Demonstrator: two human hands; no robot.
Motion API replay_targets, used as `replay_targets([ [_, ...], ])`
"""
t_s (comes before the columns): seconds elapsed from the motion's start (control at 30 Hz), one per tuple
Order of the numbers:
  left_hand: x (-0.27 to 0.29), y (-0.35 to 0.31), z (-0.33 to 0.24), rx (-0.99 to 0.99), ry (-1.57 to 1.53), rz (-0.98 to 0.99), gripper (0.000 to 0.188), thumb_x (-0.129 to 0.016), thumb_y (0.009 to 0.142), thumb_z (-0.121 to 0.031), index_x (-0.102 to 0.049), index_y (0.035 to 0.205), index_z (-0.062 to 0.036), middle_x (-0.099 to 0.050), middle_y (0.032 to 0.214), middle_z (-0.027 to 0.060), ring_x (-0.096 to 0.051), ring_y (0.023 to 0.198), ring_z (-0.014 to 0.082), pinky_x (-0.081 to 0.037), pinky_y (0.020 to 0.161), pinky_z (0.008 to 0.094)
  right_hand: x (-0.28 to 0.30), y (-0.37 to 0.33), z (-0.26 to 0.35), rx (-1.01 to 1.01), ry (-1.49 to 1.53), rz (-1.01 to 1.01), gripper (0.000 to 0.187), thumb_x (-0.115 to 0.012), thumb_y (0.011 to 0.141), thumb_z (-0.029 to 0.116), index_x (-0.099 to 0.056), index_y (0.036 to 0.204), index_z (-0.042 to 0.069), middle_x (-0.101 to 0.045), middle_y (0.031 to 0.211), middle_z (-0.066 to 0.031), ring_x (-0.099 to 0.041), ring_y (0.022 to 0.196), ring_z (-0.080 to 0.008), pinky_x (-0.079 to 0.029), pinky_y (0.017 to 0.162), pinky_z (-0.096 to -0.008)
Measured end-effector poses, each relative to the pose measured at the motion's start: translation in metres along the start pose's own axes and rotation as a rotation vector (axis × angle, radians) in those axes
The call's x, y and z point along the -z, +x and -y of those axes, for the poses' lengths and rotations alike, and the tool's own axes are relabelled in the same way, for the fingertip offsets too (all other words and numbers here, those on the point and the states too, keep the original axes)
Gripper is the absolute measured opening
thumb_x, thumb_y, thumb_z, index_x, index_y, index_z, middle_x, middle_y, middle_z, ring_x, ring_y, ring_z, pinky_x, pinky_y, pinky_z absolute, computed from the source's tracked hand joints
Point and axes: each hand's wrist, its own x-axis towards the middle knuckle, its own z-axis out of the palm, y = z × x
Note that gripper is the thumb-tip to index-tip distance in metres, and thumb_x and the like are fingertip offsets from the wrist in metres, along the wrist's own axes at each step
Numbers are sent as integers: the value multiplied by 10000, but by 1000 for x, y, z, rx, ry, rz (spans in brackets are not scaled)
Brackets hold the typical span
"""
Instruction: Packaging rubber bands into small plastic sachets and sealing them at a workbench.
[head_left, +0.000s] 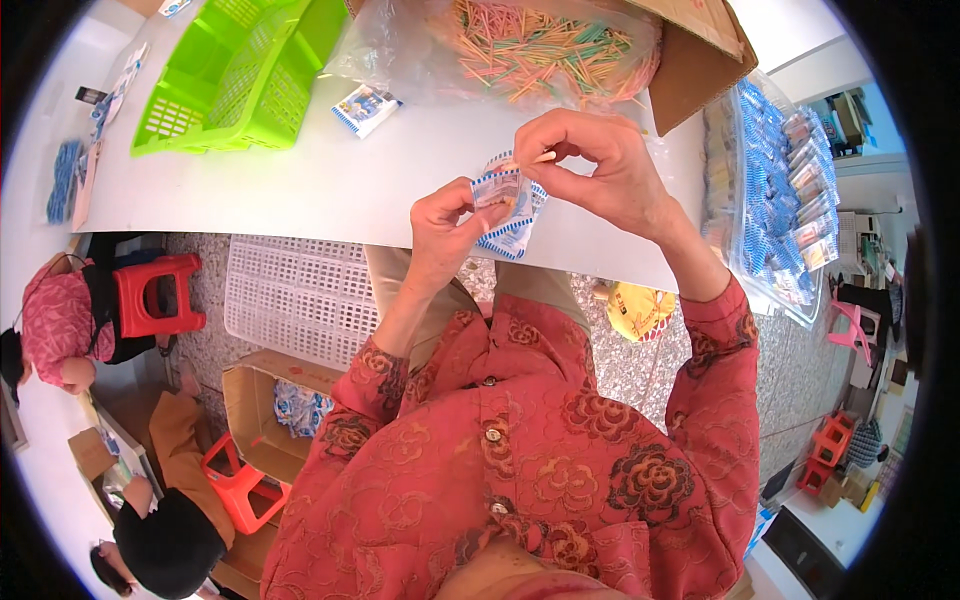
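My left hand [438,238] grips a small blue-and-white plastic packet [508,238] at the table's near edge, its thumb lying across the front. Just above the packet's upper edge, my right hand [605,165] is closed in a pinch on a short pale stick [544,157]. The stick's other end is hidden by the fingers. I cannot tell whether more than one packet is in the left hand. Beyond the hands, a clear plastic bag [400,45] holds a heap of pink, green and cream sticks [540,45]. Another blue-and-white packet [366,109] lies on the table.
A bright green basket [215,135] stands at the far left of the white table [250,195]. A cardboard box [705,60] sits behind the bag. Rows of filled packets [775,190] fill a clear bin at right. Below are a white crate [295,300] and an open carton [255,425].
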Motion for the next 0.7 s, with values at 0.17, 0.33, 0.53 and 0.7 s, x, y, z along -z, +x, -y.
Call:
replay_targets([
  [0.17, -6, 8, 1, -31, 44, -2, 78, -676, 786, 21, -664, 862, 26, -618, 797, 17, -548, 713, 52, -438, 637, 202, 2, 3, -4, -130, 12, -9, 80, -604, 815, -25, -611, 889, 4, -613, 824, -12, -552, 719, -52, -466, 634, -199],
  [0.33, -9, 37, 5, -73, 117, 35, 56, -685, 787, 0, -657, 832, 18, -612, 757, 2, -541, 670, 41, -431, 597, 190, 15, 22, -9, -200, -128, -29, 160, -599, 851, 79, -613, 1000, 22, -588, 773, 30, -503, 675, -18, -416, 589, -186],
  [0.53, -9, 51, 0, -120, 131, 59, 55, -688, 789, -9, -659, 830, 12, -611, 769, -4, -525, 662, 37, -418, 587, 185, 15, 25, -12, -198, -108, -104, 175, -593, 872, 116, -641, 1024, 42, -598, 805, 12, -503, 676, -27, -414, 592, -191],
  [0.7, -12, 46, 1, -161, 141, 80, 65, -686, 791, -8, -660, 845, 16, -610, 768, -4, -522, 658, 40, -417, 585, 186, 16, 20, -10, -11, -425, -136, 174, -577, 891, 151, -668, 1008, 59, -606, 926, -23, -546, 759, -75, -443, 665, -229],
])
